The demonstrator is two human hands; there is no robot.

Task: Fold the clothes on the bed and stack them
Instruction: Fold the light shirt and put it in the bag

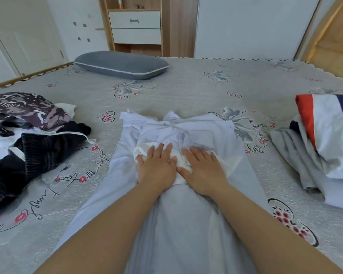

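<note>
1. Both hands lie flat on the pale lilac garment [178,214], which is spread lengthwise down the middle of the bed [196,91], straight in front of me.
2. I see the left hand [156,167] palm down, fingers straight and slightly spread, pressing on a white lining patch [178,165] that shows at the garment's waist.
3. I see the right hand [203,173] beside it, also palm down with straight, slightly parted fingers; the two thumbs nearly touch over the white patch.
4. Both forearms reach forward from the lower edge of the view, converging towards the hands.
5. Beyond the fingertips the garment's upper part is bunched into folds.
6. On my left sits a loose heap of dark clothes [28,131], one with a camouflage pattern.
7. On my right rests a stack of folded clothes [325,139], red, white and navy on top, grey beneath.
8. Farther back, a grey pillow [121,65] lies near the bed's far edge, with a white drawer unit [135,26] behind it.
</note>
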